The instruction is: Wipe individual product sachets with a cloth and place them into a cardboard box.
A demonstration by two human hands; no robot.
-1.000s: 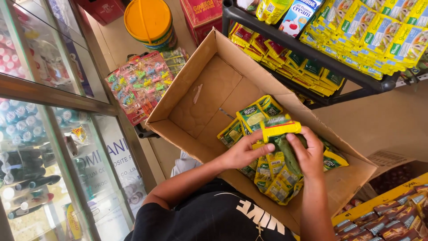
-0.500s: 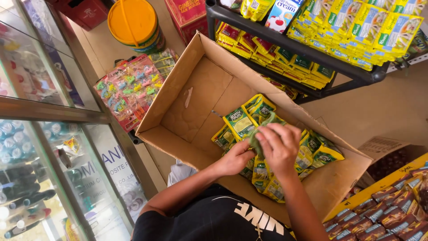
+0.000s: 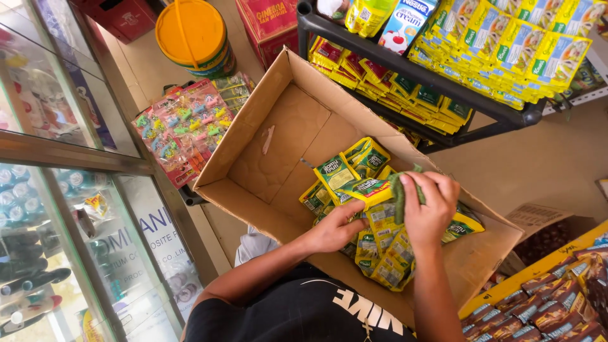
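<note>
Green-and-yellow sachets [image 3: 373,190], glossy and strung together, are grasped by the right hand [image 3: 427,209] and left hand [image 3: 332,229] inside a cardboard box [image 3: 278,145].

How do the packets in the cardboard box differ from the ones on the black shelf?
The packets in the box lie in a loose, jumbled heap; the shelf packets stand in tidy rows. The box packets are mostly green with yellow, while the shelf packets are mostly yellow. The right hand grips box packets; nothing touches the shelf packets. Both are small sachets.

Even, bright daylight is seen throughout; soft shadow is cast inside the cardboard box [image 3: 285,136]; reflections veil the glass case [image 3: 57,209], and edges are bowed.
</note>
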